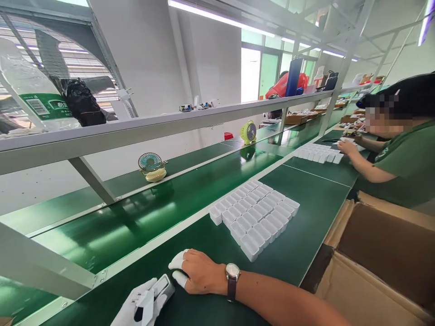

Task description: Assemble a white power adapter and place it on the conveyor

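Observation:
My left hand (131, 308), in a white glove, is closed around a small white open-ended plastic case (165, 284) at the bottom of the view. A flat white piece (148, 307) lies against the same hand; whether it is joined to the case I cannot tell. Just to the right, my right hand (200, 274) hovers over or rests on the green bench (200, 310), with white covers on its fingertips and a watch on the wrist. Its thumb and fingers are apart, with nothing visible between them. Beyond it stand rows of white plastic cases (254, 213), packed side by side.
Behind the bench runs a shiny green conveyor (190, 190) under a raised shelf (163, 121). Two small fans, one teal (150, 162) and one lime (248, 132), stand past it. An open cardboard box (367, 280) is at right, near a seated co-worker (401, 154).

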`<state>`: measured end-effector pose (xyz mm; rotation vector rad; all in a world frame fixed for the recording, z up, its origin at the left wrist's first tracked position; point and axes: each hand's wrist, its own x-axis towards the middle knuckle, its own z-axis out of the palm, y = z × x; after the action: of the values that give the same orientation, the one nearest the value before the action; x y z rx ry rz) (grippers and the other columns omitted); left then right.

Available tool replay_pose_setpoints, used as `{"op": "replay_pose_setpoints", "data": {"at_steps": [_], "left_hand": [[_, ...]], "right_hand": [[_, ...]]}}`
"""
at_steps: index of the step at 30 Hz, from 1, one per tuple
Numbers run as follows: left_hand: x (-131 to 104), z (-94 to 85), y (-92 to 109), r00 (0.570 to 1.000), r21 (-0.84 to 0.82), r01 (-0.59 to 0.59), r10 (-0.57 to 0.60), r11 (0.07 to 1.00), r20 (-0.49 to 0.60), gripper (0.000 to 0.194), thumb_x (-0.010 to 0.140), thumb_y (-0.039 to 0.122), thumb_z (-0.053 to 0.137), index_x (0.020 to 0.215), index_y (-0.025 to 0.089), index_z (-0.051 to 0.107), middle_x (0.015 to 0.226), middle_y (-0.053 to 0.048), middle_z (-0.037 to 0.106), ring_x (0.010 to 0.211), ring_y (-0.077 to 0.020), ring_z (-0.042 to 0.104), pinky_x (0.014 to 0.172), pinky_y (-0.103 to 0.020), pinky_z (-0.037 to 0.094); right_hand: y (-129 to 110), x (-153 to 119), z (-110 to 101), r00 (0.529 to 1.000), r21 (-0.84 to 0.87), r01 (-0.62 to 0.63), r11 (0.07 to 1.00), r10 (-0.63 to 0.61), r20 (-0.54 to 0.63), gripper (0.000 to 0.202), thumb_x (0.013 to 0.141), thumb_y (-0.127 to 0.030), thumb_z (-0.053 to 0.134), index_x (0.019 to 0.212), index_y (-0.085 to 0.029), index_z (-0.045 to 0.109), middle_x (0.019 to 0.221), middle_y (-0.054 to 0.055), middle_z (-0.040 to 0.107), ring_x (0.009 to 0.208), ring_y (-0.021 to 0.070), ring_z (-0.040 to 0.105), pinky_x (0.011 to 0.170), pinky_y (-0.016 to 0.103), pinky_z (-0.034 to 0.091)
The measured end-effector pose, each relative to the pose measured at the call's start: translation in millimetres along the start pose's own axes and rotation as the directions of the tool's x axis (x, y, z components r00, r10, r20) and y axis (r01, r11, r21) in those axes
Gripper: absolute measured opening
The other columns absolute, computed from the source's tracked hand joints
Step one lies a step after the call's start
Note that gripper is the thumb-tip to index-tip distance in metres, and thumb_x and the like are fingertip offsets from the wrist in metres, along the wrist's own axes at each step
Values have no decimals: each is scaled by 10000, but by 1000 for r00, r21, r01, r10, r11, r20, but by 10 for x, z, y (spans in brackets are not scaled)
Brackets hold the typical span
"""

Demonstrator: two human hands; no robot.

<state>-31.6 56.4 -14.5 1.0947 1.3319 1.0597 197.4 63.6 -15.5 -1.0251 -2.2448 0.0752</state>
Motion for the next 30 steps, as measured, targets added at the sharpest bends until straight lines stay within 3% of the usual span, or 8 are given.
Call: {"op": "replay_pose_setpoints", "data": {"at_steps": [2, 4, 6, 11, 17, 20, 23, 30], "left_hand": [[-85, -12, 62, 991, 232, -125, 134, 965, -23, 526, 637, 544, 776, 1071, 265, 679, 1089, -40, 772, 1078, -334, 728, 947, -439, 616], [-159, -26, 126, 974, 523, -207, 226, 827, 28, 586, 657, 551, 774, 1157, 260, 676, 1150, -45, 754, 1093, -331, 713, 961, -447, 596], [-207, -46, 180, 968, 689, -241, 223, 684, 118, 546, 725, 573, 724, 1172, 259, 693, 1192, -55, 741, 1101, -327, 703, 964, -453, 577], [-280, -78, 247, 939, 719, -339, 260, 607, 224, 351, 862, 498, 631, 1095, 249, 716, 1162, -60, 739, 1062, -272, 698, 949, -395, 551], [-244, -86, 277, 904, 722, -362, 412, 590, 116, 307, 873, 476, 630, 1014, 222, 728, 1016, -56, 751, 901, -242, 704, 833, -357, 557], [-123, -125, 299, 908, 770, -290, 418, 568, 34, 338, 874, 508, 615, 940, 198, 733, 928, -61, 746, 833, -254, 687, 790, -373, 547], [85, -165, 381, 912, 768, -285, 409, 574, 32, 363, 865, 510, 625, 1008, 195, 737, 1019, -79, 754, 919, -275, 689, 855, -387, 527], [941, -226, 764, 917, 760, -123, 366, 638, -159, 375, 827, 465, 691, 1027, 151, 741, 978, -123, 759, 965, -325, 685, 868, -387, 476]], "right_hand": [[15, -24, 12, 999, -56, -6, 998, 8, 44, 328, 1004, -308, 492, 1240, -142, 648, 1207, 120, 700, 1123, 237, 632, 1030, 363, 488], [23, -55, 38, 997, -110, -5, 994, 13, 75, 366, 1012, -335, 492, 1272, -118, 628, 1295, 149, 661, 1181, 261, 604, 1075, 398, 461], [27, -86, 72, 996, -145, 4, 989, 9, 90, 390, 1016, -341, 491, 1295, -97, 614, 1339, 171, 635, 1233, 276, 576, 1120, 418, 427], [20, -140, 146, 988, -183, 58, 981, -30, 149, 403, 1009, -313, 491, 1308, -75, 620, 1343, 198, 625, 1310, 311, 531, 1168, 457, 384], [40, -219, 310, 991, -202, 69, 977, -43, 130, 394, 993, -258, 500, 1301, -61, 644, 1356, 218, 623, 1321, 329, 540, 1217, 502, 312], [28, -236, 363, 990, -202, 73, 977, -47, 131, 333, 984, -234, 504, 1188, -64, 705, 1307, 214, 652, 1291, 337, 569, 1226, 518, 299], [-3, -230, 335, 992, -197, 65, 978, -41, 121, 348, 1002, -224, 468, 1194, -58, 707, 1299, 220, 658, 1283, 347, 580, 1212, 537, 325], [-53, -190, 206, 971, -212, 106, 971, -56, 231, 357, 970, -153, 446, 1171, -59, 725, 1181, 210, 704, 1200, 347, 630, 1192, 559, 367]]}}
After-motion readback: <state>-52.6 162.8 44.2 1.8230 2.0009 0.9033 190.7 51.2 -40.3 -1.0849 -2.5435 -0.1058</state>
